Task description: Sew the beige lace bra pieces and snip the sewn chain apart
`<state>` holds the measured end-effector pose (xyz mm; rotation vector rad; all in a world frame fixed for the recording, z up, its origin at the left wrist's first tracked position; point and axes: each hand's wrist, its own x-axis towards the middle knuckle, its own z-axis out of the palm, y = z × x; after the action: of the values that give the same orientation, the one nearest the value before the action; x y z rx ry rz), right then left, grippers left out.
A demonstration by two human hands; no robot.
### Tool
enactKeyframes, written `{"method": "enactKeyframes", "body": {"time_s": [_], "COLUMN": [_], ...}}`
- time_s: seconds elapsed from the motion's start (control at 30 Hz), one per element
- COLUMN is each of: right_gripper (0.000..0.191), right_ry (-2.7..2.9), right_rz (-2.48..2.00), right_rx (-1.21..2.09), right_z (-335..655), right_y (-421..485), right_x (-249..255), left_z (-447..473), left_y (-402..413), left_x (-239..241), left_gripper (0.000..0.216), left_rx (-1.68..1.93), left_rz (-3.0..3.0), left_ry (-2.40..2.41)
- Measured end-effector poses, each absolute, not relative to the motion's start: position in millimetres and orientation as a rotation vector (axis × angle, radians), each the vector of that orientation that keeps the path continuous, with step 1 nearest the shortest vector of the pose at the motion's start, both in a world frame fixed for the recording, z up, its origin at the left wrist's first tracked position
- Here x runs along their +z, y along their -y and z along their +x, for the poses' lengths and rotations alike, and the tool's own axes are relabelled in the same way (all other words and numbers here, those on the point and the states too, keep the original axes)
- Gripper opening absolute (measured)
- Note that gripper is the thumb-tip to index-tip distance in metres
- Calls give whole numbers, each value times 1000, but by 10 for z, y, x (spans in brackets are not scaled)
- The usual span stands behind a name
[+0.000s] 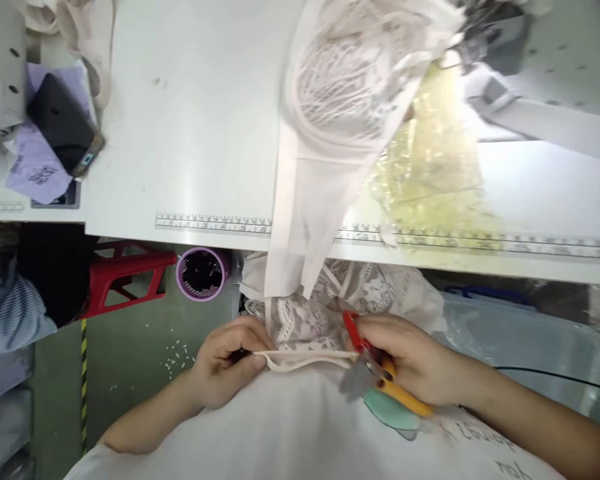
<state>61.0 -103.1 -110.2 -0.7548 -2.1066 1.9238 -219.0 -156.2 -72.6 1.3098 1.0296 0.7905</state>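
Note:
Low in the view, the pale elastic edge of a lace bra point(300, 320) is pinched between the thumb and fingers of my left hand point(235, 363). My right hand point(410, 353) is wrapped round scissors point(405, 397) with red and orange handles. Their blades, slightly blurred, point down and left, close to the right end of the elastic edge. I cannot tell whether the blades touch it. Another part of the white lace garment, with a moulded cup point(343, 87) and side band, lies across the table and hangs over its front edge.
A measuring tape strip point(210, 223) runs along the front of the white table point(195, 133). Yellow plastic bags point(440, 147) lie on the right and a black phone point(63, 120) on the left. Below are a purple basket point(201, 275), a red stool point(125, 277) and a clear bin point(530, 340).

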Motion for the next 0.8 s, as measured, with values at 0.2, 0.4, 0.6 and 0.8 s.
{"method": "enactKeyframes", "body": {"time_s": [0.2, 0.4, 0.6, 0.8], "right_gripper": [18, 33, 22, 18], "right_ry": [2078, 1979, 2158, 2213], "right_rz": [-913, -843, -708, -806], "right_rx": [1471, 1255, 995, 910], "right_z": [489, 667, 571, 485], "right_y": [763, 832, 914, 1049], "right_x": [-891, -1020, -1157, -1157], "left_z": [-2048, -1946, -1966, -1977], "left_y": [1034, 901, 1033, 1165], "left_x": [-386, -359, -367, -360], "left_gripper": [20, 20, 23, 23], "left_rx": [822, 895, 898, 907], "left_rz": [2117, 2268, 2183, 2139], "left_ry": [-1065, -1014, -977, -957]}}
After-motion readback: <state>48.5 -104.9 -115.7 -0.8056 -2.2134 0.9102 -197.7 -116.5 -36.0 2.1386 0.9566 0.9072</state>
